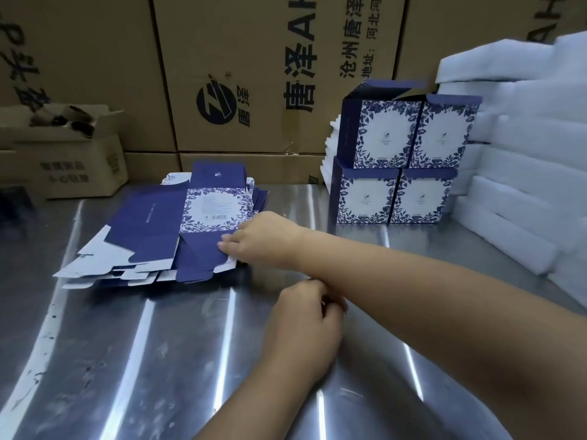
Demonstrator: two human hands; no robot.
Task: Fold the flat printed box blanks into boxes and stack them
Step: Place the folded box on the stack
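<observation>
Right hand (263,241) at the near right edge of the top blank (152,223), fingertips down on its blue flap.

Thumb hidden, so pinching or only pressing: cannot tell. Left hand (305,325) curled tight just under the right forearm, above the bench (127,360); holding something or nothing, cannot tell. Pile of flat blanks (79,282) fanned on the bench at left. Four folded boxes (381,134) stacked two on two at right, beside white foam sheets (524,173). Brown cartons (238,74) behind.
</observation>
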